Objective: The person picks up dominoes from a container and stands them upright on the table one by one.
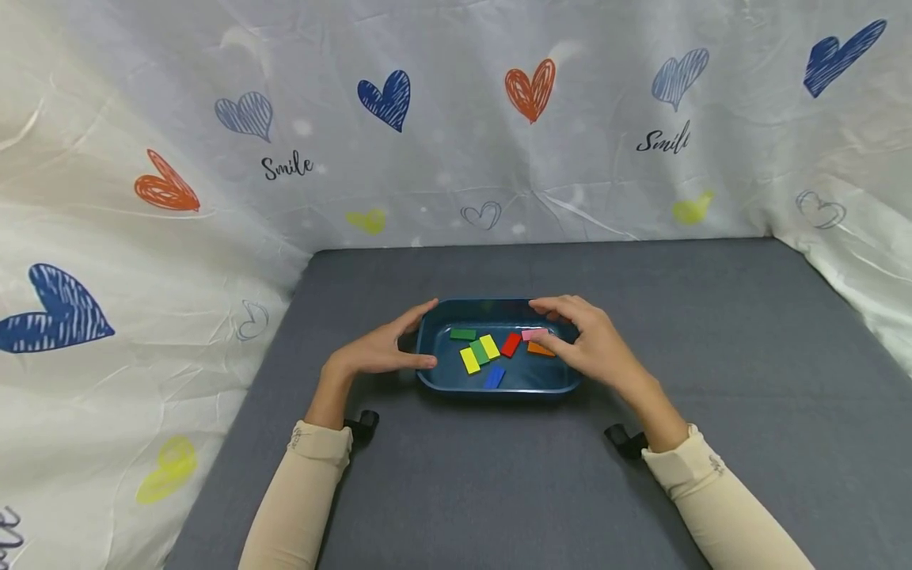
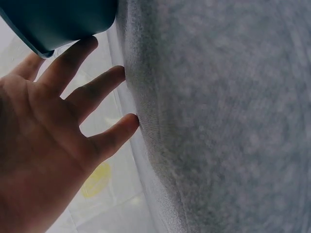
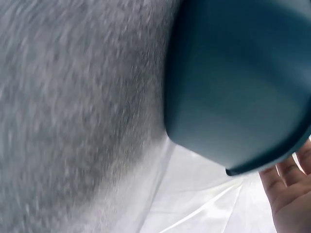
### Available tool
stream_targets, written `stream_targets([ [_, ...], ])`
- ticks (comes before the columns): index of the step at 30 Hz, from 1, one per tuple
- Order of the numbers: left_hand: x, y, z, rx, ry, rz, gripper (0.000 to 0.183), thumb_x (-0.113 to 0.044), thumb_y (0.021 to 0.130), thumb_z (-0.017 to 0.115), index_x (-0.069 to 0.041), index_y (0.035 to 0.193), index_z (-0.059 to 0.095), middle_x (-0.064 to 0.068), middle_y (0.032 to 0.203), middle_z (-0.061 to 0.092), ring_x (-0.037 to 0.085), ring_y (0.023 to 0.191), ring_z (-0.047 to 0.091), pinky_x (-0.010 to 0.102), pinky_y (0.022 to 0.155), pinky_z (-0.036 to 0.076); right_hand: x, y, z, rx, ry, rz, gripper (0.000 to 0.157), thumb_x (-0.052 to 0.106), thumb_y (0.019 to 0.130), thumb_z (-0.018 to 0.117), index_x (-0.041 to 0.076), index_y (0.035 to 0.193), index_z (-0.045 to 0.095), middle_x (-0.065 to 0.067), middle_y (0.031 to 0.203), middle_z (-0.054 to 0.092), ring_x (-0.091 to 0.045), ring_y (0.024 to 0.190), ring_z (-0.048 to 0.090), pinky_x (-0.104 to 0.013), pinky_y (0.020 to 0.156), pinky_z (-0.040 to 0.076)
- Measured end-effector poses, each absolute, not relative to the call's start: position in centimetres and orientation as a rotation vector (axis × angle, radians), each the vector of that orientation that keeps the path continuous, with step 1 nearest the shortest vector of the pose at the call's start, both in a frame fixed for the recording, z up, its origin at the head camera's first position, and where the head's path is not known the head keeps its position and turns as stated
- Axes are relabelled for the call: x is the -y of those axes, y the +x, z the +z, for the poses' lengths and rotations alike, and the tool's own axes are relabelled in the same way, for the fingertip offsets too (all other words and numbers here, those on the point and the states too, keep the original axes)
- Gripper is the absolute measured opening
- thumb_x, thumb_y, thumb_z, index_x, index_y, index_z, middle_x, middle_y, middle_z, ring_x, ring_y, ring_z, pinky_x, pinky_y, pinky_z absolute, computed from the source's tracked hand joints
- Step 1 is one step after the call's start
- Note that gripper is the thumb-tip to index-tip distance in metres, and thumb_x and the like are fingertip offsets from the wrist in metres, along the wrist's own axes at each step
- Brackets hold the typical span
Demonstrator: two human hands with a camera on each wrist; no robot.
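Observation:
A dark blue tray (image 1: pixel 499 391) stands on the table. Lying in it are a green block (image 1: pixel 463 334), other yellow and green blocks, a red block (image 1: pixel 511 344), a blue block (image 1: pixel 495 377), a pink block (image 1: pixel 534 334) and an orange block (image 1: pixel 541 349). My left hand (image 1: pixel 381 346) is at the tray's left end, thumb toward the front; the left wrist view shows its fingers spread, one meeting the tray's wall (image 2: pixel 73 19). Over the right end reaches my right hand (image 1: pixel 591 340), its thumb above the orange block. Its fairly straight fingers appear beside the rim in the right wrist view.
Grey cloth covers the table (image 1: pixel 484 475). A white curtain (image 1: pixel 442 158) printed with hearts hangs behind it and along the left side. Each wrist carries a black strap mount, such as the left mount (image 1: pixel 363 426).

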State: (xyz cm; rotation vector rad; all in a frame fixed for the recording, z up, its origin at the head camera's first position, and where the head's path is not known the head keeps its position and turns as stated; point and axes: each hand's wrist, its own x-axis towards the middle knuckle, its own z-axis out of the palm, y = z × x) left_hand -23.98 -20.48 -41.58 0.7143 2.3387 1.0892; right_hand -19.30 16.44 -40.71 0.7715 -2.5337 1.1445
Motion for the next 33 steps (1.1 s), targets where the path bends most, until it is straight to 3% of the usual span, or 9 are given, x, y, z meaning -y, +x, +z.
stream_targets([
  [6,20.7,-24.2,-41.5,-2.306,0.691,1.096,0.106,-0.043,0.088,0.08,-0.038,0.165,0.006,-0.004,0.173,0.004,0.038,0.158,0.015,0.07,0.119,0.023,-15.4,-19.6,-41.0,2.591,0.896,1.201,0.047,0.019,0.086,0.084,0.014,0.13,0.068,-0.008,0.122,0.071,-0.028,0.102,0.063,-0.049,0.084,0.056],
  [14,20.7,-24.3,-41.2,-2.279,0.685,1.101,0.117,-0.05,0.081,0.084,-0.036,0.165,0.003,-0.003,0.173,0.002,0.038,0.158,0.014,0.071,0.119,0.022,-14.0,-19.9,-41.2,2.701,1.062,1.293,0.049,0.027,0.088,0.083,0.012,0.132,0.067,-0.013,0.126,0.068,-0.034,0.109,0.064,-0.054,0.094,0.057],
  [19,20.5,-24.4,-41.3,-2.281,0.674,1.094,0.117,-0.05,0.08,0.085,-0.039,0.164,0.004,-0.003,0.173,0.004,0.037,0.158,0.014,0.07,0.119,0.023,-12.6,-20.2,-41.4,2.743,1.173,1.312,0.055,0.033,0.086,0.083,0.009,0.133,0.067,-0.008,0.129,0.068,-0.031,0.11,0.064,-0.053,0.092,0.056],
  [25,20.4,-24.4,-41.6,-2.271,0.662,1.096,0.117,-0.05,0.08,0.085,-0.04,0.164,0.004,-0.004,0.173,0.005,0.036,0.158,0.016,0.068,0.12,0.023,-11.4,-20.4,-41.7,2.819,1.247,1.339,0.058,0.039,0.084,0.085,0.013,0.133,0.067,-0.001,0.136,0.065,-0.024,0.121,0.063,-0.049,0.103,0.052],
  [33,20.5,-24.3,-41.6,-2.261,0.66,1.113,0.116,-0.048,0.081,0.085,-0.041,0.164,0.004,-0.004,0.173,0.005,0.037,0.158,0.015,0.07,0.12,0.022,-10.7,-21.0,-42.2,2.876,1.386,1.358,0.065,0.045,0.085,0.082,0.015,0.139,0.063,0.001,0.135,0.066,-0.019,0.124,0.061,-0.049,0.108,0.049],
])
